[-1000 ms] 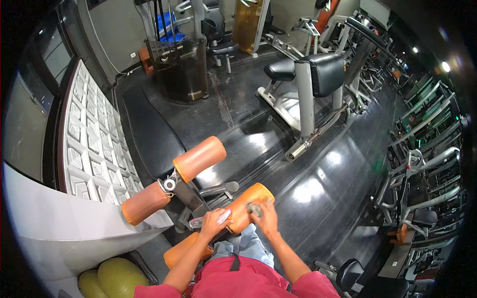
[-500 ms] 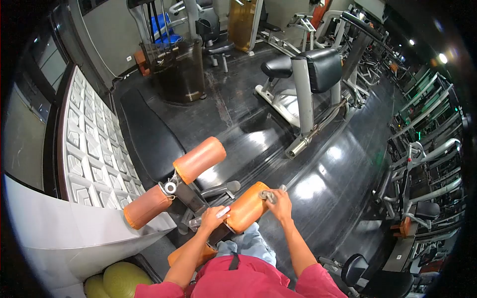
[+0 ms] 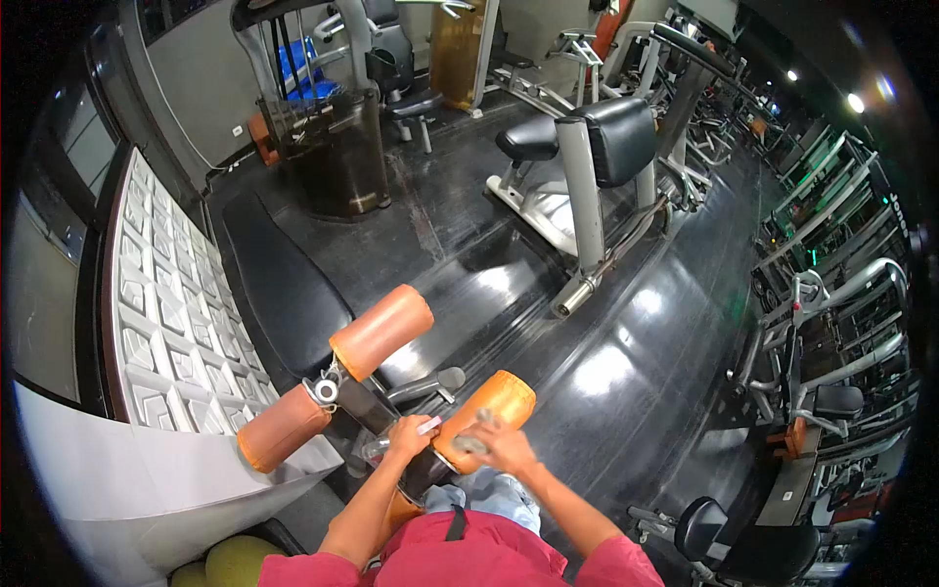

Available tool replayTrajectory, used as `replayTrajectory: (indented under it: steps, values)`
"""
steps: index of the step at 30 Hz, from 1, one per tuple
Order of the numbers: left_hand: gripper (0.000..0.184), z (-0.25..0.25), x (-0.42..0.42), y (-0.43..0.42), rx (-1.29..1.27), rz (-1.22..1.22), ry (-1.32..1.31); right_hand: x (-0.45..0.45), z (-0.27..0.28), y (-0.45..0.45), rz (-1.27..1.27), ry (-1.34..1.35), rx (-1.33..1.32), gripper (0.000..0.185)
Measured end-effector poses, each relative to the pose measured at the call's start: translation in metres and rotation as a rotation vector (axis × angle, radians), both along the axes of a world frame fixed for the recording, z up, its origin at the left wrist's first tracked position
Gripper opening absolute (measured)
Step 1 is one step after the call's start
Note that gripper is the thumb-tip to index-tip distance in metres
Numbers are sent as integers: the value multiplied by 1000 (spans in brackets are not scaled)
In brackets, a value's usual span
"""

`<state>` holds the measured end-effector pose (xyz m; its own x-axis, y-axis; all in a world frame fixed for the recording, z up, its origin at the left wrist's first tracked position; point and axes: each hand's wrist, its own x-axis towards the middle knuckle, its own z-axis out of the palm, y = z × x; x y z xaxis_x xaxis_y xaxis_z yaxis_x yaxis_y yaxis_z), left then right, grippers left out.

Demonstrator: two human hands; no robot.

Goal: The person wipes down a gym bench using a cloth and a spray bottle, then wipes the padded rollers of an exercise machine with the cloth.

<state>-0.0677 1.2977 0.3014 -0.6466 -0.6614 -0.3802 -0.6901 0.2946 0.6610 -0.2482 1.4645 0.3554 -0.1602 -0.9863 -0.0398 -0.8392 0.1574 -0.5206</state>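
Observation:
A grey cloth [image 3: 471,444] is bunched in my right hand [image 3: 509,450], which presses it against the near side of an orange padded roller [image 3: 507,393]. My fingers are curled on the cloth and slightly smeared by motion. Just left of the roller, my left hand [image 3: 409,436] is closed around a clear spray bottle [image 3: 374,448]. Its pale top pokes out past my fingers beside the roller's left end. Farther left, two reddish-orange rollers [image 3: 381,331] sit on either side of a metal joint [image 3: 326,389] on the bench frame.
A long black bench pad [image 3: 279,284] stretches away on the left, beside a white patterned wall panel [image 3: 171,303]. Ahead stands a machine with black pads [image 3: 621,142]. Green exercise balls [image 3: 243,563] lie at the lower left. More gym machines [image 3: 831,362] line the right side.
My right hand has moved the cloth left and down, from the roller's right end to its near side. The left hand stays by the roller with the bottle. The view has shifted slightly.

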Motion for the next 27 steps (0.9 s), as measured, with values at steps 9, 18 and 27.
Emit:
replayTrajectory:
  steps: [9,18,27]
  values:
    - [25,29,15,33,-232,-71,266,-38,5,-12,-623,-30,-209,37]
    - [38,50,22,44,-119,-3,120,34,1,15,-234,-170,-125,43]
    - [47,33,16,39,-65,60,96,-67,1,-5,-547,-8,-130,42]
